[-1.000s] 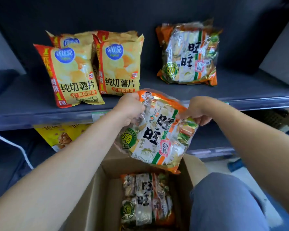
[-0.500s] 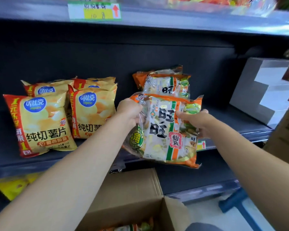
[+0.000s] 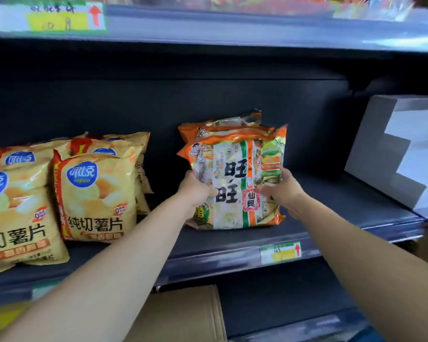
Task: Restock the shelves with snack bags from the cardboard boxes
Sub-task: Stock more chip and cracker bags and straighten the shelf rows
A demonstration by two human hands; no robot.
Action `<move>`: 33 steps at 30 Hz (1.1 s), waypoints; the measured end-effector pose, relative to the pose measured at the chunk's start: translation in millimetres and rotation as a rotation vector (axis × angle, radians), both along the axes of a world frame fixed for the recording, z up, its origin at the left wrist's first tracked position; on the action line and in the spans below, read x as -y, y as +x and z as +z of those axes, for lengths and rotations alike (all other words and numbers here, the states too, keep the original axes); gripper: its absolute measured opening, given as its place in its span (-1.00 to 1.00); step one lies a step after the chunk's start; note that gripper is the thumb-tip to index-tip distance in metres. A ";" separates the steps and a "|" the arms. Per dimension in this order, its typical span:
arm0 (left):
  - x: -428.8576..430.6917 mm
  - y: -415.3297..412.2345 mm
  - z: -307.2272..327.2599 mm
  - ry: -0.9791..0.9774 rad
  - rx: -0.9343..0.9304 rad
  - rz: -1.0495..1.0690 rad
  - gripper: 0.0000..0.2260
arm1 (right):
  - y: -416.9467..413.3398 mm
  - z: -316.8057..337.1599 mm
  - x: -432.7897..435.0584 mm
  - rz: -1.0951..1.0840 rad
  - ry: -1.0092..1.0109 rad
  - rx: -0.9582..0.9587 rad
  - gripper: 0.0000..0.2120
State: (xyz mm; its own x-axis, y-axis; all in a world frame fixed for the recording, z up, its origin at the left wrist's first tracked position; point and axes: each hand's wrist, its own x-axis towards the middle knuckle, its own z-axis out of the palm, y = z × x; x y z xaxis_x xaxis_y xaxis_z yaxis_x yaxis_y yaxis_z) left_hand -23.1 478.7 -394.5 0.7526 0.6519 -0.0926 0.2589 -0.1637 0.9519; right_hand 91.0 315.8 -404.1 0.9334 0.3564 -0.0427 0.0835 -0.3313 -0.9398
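A: Now, where's the rice-cracker bag [image 3: 235, 186]?
B: Upright on the shelf [image 3: 331, 218], bottom edge down on it, just in front of a second cracker bag [image 3: 220, 127].
A: Grips?
B: Left grip [image 3: 195, 191] curled on its 9 o'clock edge, right grip [image 3: 282, 191] on the 3 o'clock edge. Both hold it.
A: Surroundings?
B: Chip bags [image 3: 97, 193] at 9 o'clock, apart. White stepped block [image 3: 400, 154] at 3. Price tag [image 3: 281, 253] at 5, on the shelf lip. Cardboard box [image 3: 183, 314] at 6, below.
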 end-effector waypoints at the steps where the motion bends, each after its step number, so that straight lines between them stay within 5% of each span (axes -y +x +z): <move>1: -2.4 3.1 -1.9 0.008 0.002 0.014 -0.52 | 2.0 -3.2 -0.4 -0.001 -0.033 0.012 -0.46; 5: -5.6 8.7 -2.5 0.000 0.055 0.054 -0.61 | 8.3 -7.2 -2.0 0.008 -0.107 0.048 -0.29; 11: -1.5 16.1 -7.6 -0.017 0.137 0.102 -0.69 | 11.1 -6.5 -9.8 -0.093 -0.185 0.224 -0.31; 22: -4.2 8.5 -9.4 0.047 0.041 0.015 -0.53 | -4.2 -16.6 -10.7 -0.222 -0.322 0.327 -0.26; 28: 5.6 -17.9 1.3 0.200 -0.083 0.062 -0.32 | -45.1 -10.1 -12.3 -0.274 -0.298 0.504 -0.63; 33: 19.2 -71.8 4.5 0.374 -0.086 -0.016 -0.58 | -108.6 -10.6 -21.6 -0.049 -0.188 0.472 -0.74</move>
